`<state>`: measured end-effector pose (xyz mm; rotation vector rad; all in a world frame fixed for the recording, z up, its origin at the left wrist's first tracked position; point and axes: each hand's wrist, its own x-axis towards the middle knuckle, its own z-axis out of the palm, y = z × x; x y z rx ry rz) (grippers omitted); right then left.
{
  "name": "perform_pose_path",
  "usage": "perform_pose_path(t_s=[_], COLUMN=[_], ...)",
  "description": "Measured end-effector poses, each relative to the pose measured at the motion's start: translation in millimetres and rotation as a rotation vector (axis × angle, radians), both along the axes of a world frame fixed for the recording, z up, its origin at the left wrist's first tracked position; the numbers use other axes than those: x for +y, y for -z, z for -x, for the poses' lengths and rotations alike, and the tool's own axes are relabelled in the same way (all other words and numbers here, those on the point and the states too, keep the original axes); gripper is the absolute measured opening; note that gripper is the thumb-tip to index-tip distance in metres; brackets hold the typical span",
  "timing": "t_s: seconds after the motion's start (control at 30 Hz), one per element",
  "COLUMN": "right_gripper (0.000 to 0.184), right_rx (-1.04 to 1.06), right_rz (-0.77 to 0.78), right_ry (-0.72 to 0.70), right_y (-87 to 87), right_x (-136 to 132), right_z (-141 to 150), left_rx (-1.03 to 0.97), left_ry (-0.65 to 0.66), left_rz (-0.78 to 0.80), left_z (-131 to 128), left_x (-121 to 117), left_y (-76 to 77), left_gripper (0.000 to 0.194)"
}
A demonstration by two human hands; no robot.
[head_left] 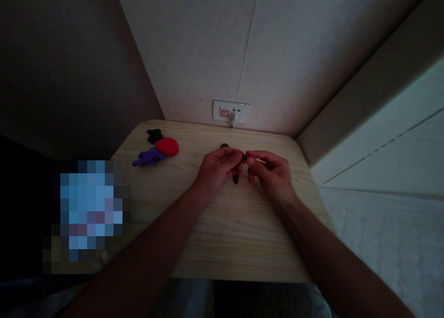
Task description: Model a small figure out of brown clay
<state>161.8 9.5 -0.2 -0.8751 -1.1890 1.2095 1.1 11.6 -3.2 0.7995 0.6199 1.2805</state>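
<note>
Pinching a small, dark-brown, clay-like lump (244,157) between the fingertips of left hand (219,168) and right hand (274,172), holding both close together over the pale wood-grain table (222,248), near a tapered dark-brown piece (236,178); apparently shaping the lump, probably needing light, even pressure next.

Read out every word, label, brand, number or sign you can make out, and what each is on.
No text can be read.
Wall socket plate: its red mark is too small to make out.
Pixelated patch at lower left: too blurred to read anything.
</note>
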Motion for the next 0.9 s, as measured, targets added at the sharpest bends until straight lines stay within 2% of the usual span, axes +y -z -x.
perform_pose_path(t_s=[0.37,0.47,0.63,0.77,0.9], right_gripper=[0.039,0.037,0.034,0.028,0.026], right_rx=[-0.066,-0.097,-0.155,-0.207,-0.206], right_rz=[0.022,0.008,-0.070,-0.159,-0.163], right_ry=[0.005,0.044,0.122,0.129,0.125], right_y=[-1.0,-1.4,1.1,5.1,5.5], right_x=[-0.6,-1.8,-2.5,-1.8,-1.5], right_z=[0.4,0.1,-0.8,-2.3,-2.6], left_rx=[-0.015,-0.001,0.025,0.047,0.048], left_ry=[0.034,0.012,-0.039,-0.092,-0.107], left_rz=[0.003,0.019,0.034,0.012,0.004], left_z=[1.3,0.8,-0.7,-1.5,-1.8], left_x=[-0.2,-0.5,0.4,1.9,2.7], left_y=[0.4,0.8,3.2,6.0,7.6], left_gripper=[0.035,0.035,0.037,0.036,0.039])
